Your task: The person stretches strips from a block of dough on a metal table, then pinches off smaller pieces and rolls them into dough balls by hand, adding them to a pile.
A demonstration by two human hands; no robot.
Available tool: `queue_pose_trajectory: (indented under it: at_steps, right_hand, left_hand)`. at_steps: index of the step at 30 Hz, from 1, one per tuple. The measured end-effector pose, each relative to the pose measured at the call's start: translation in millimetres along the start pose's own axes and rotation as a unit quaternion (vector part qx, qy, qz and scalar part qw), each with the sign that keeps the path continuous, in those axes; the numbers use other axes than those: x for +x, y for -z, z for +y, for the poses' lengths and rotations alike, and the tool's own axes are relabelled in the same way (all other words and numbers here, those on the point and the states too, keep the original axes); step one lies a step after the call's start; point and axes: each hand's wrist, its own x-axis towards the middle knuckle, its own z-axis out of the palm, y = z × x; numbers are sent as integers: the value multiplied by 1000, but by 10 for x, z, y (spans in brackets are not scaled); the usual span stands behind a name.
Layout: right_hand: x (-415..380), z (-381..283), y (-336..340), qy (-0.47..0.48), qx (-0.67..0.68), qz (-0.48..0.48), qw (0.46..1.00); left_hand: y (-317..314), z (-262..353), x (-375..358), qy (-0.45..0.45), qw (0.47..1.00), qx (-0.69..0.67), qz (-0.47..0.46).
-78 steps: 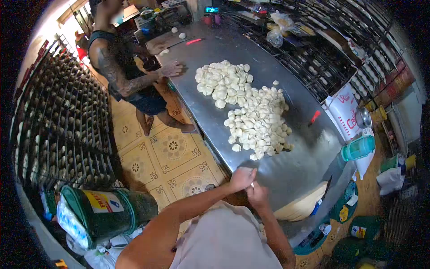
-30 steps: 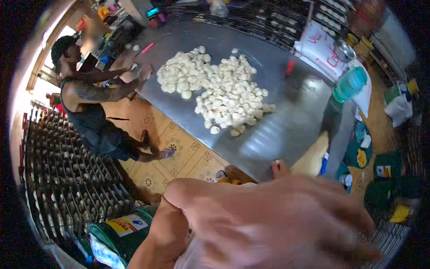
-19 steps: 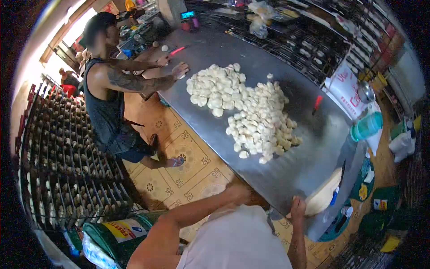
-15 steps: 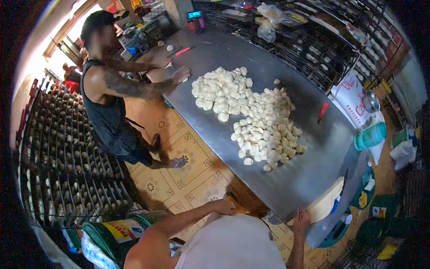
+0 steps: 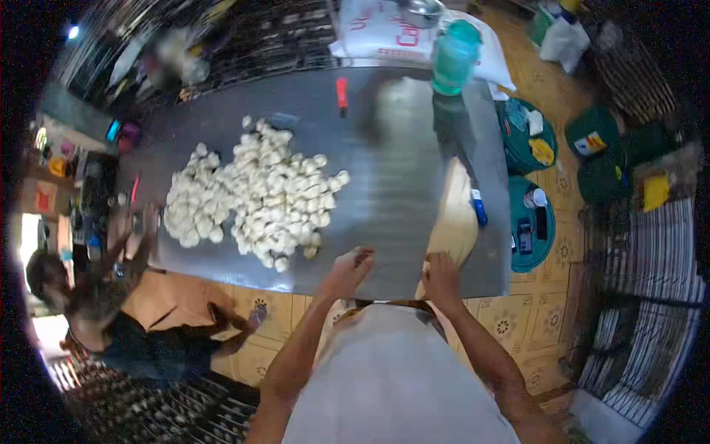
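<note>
A long, pale flat piece (image 5: pixel 454 222), perhaps dough, lies along the right part of the metal table (image 5: pixel 384 222). My right hand (image 5: pixel 441 280) is closed on its near end at the table's front edge. Over the same edge, left of it, is my left hand (image 5: pixel 350 272), fingers curled; whether it holds anything is too small to tell. A blue-handled knife (image 5: pixel 479 207) lies just right of the pale piece. Several small dough pieces (image 5: pixel 281 196) form a large heap on the table's left half.
A red-handled tool (image 5: pixel 342 96) and a teal container (image 5: pixel 455 58) are near the far edge, by white sacks (image 5: pixel 384 33). A co-worker (image 5: pixel 111 318) reaches onto the table's left end. Green lidded bins (image 5: pixel 529 137) stand to the right.
The view has swung right, and my body now faces the table's front edge. My left hand has come from near my body to the table edge. My right hand stays at the pale piece.
</note>
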Motion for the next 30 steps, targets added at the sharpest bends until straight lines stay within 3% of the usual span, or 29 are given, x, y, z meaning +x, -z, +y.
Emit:
queue_pose_trajectory:
  at_steps: [2,4,5,6,9,11,13,15,16,17,18,19,20,21,24,27,30]
  right_hand:
    - [145,150,42,29,12,25,999]
    - [348,279,303,-115,258,-94,955]
    - [432,358,397,-185,374,-154,896]
    - [513,467,447,-189,381,-155,892]
    - [757,824,555,-178,349,3,920]
    - [1018,1098,338,-170,351,44,920]
    - [1159,1258,260,-160,352,76,919]
    - [1400,1272,326,-166,324,73,928]
    - [1561,1224,297,-152,336,60,928]
    - [1706,1179,269,-139,348,47,926]
    - [1774,1189,215,-120,379,22,917]
    - [1788,1149,169,-127,421,19,898]
    - [1814,1102,130,-135,462,16,877]
    - [1841,1177,83,-45,341,94,934]
    - [1802,1752,-370,33,342,113,932]
    - [1771,1709,-176,31,196,-45,979]
    - [1634,1284,-119,-39,128,-30,991]
  left_hand:
    - [-144,264,374,14,999,-36,5]
    - [-371,436,786,7,998,-48,-38]
    - [-476,502,983,7,997,-54,-61]
    - [-597,503,1259,-19,998,-47,-47]
    - [-931,650,2257,-123,989,52,60]
    - [-1059,804,2915,-131,982,80,111]
    - [-1116,1139,3337,-166,952,133,221]
    - [-1234,723,3913,-149,964,212,64]
    - [-1158,1049,3805,-86,977,195,27]
    - [-1293,669,4078,-179,957,227,38]
    - [-1364,662,4108,-137,933,328,58]
    - [-1295,818,3859,-121,956,235,129]
    - [-1532,321,4078,-158,971,135,120]
    - [-1401,470,3880,-121,989,62,62]
    - [-949,740,2942,-111,983,-2,146]
    - [-853,458,2193,-87,985,-80,126]
    - [-881,167,1236,-68,974,-174,129]
